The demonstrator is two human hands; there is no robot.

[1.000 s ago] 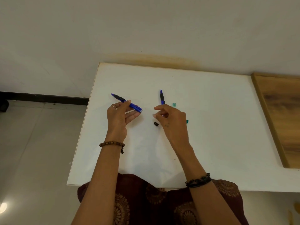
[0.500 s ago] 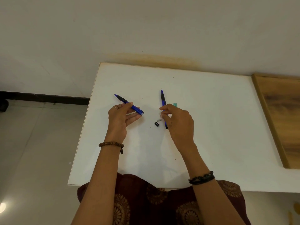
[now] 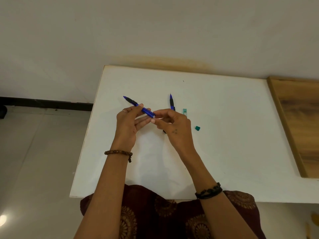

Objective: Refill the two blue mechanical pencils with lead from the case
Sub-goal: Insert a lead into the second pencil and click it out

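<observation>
My left hand [image 3: 127,122] holds one blue mechanical pencil [image 3: 139,106] above the white table [image 3: 224,152], its tip pointing up and left. My right hand [image 3: 174,125] pinches a small pale piece right at that pencil's open rear end; it is too small to identify. The second blue pencil [image 3: 171,102] lies on the table beyond my right hand, tip pointing away. Just right of it lies the teal lead case [image 3: 185,112], and its teal cap [image 3: 197,128] sits loose nearer me. A small black cap [image 3: 164,131] peeks out under my right hand.
A wooden board [image 3: 296,121] lies along the table's right side. The table's left edge drops to a tiled floor [image 3: 34,161]. The wall stands just behind the far edge.
My right hand has moved left from over the second pencil to the rear end of the pencil held in my left hand. The lead case and teal cap are now uncovered.
</observation>
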